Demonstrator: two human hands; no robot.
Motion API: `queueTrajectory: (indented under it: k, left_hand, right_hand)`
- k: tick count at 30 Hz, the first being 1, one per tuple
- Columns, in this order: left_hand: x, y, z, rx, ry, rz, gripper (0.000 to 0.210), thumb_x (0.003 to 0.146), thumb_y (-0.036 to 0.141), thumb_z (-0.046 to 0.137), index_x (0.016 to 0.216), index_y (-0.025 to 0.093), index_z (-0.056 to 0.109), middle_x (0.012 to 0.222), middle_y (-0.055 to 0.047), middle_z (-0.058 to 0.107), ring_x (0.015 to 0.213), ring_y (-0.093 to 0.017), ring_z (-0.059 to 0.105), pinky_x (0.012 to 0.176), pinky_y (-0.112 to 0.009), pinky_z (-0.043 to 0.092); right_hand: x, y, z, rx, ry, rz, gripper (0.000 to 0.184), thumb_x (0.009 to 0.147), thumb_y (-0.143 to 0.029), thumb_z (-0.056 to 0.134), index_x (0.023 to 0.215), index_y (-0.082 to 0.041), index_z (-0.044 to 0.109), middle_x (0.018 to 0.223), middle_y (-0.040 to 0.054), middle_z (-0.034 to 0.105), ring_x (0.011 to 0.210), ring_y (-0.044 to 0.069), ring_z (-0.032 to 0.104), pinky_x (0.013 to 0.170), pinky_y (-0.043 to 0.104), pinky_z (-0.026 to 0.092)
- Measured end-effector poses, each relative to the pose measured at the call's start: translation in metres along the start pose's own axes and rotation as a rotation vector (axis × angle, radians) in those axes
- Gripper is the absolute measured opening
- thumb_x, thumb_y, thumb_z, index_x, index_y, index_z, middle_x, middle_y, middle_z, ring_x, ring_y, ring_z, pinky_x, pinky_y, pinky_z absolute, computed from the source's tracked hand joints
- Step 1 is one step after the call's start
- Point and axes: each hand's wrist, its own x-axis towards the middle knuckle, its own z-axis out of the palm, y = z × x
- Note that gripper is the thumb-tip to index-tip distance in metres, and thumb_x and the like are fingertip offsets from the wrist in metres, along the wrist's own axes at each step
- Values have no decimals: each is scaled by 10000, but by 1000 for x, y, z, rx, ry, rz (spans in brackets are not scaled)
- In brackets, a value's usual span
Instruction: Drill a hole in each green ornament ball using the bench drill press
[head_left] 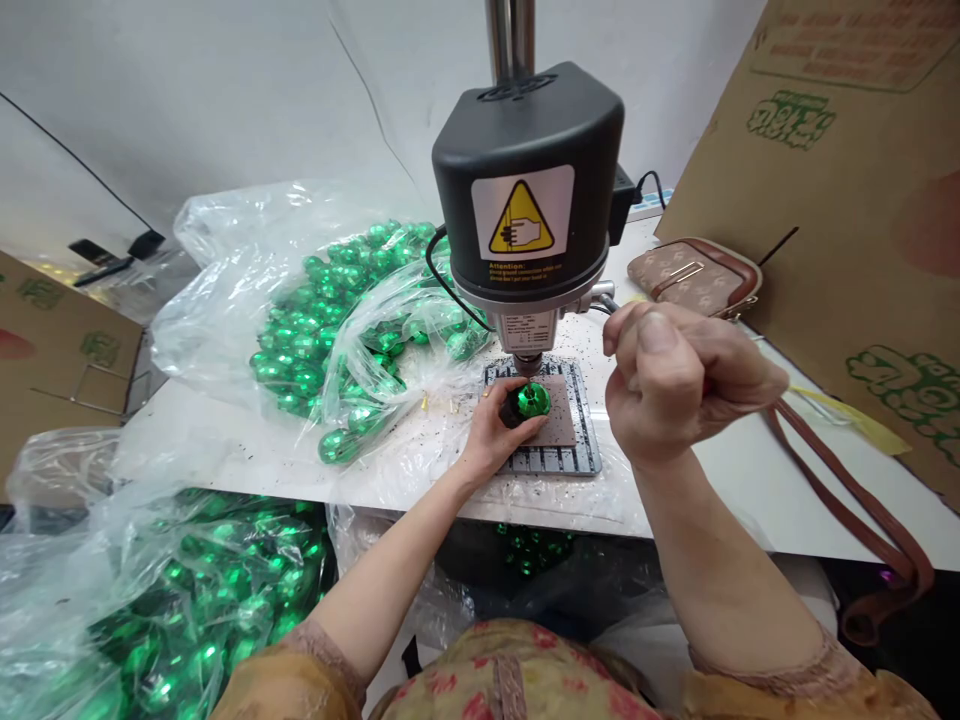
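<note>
Here, in the head view, the left hand [491, 430] has its thumb and fingers closed around a shiny green ball [533, 402] and a dark piece [510, 409] just beside it. The ball is directly beneath the chuck [528, 364] of a black drill press [529, 190], on a brownish pad [564, 428] that lies on a slotted metal base [589, 462]; the thin bit reaches the ball's top — whether it has gone in is too small to tell. The right hand [667, 380] is curled into a fist, raised beside the press, with a bit of red showing at its edge; what it grips, if anything, is hidden. Dark crumbs are strewn over the white table [615, 505]. To the left, clear plastic bags [217, 260] hold heaps of green balls [315, 315], on the table and below its edge, and to the right lie a patterned purse [690, 275] and, behind it, a large cardboard box [862, 200]
</note>
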Motion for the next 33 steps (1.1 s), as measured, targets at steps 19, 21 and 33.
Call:
queueTrajectory:
  k: [19, 21, 33]
  left_hand:
    - [1, 1, 0, -29, 16, 33, 448, 808, 333, 831, 1200, 225, 642, 1176, -78, 721, 1087, -241, 686, 945, -379, 554]
    - [0, 0, 1, -31, 17, 35, 448, 810, 334, 830, 1202, 225, 643, 1181, -80, 720, 1096, -244, 686, 949, -381, 556]
    - [-7, 8, 1, -84, 105, -20, 451, 788, 282, 838, 1170, 216, 608, 1151, -71, 698, 1063, -222, 693, 925, -366, 564]
  right_hand:
    - [-14, 12, -17, 80, -125, -123, 477, 857, -122, 573, 571, -176, 195, 504, -68, 267, 426, 21, 276, 480, 270, 354]
    - [-12, 8, -14, 66, -108, -119, 493, 875, -133, 568, 571, -176, 182, 494, -70, 246, 418, 17, 251, 476, 267, 343]
    - [64, -10, 24, 10, -67, 433, 437, 841, -156, 638, 498, -240, 380, 447, -71, 312, 400, 77, 267, 411, 307, 230]
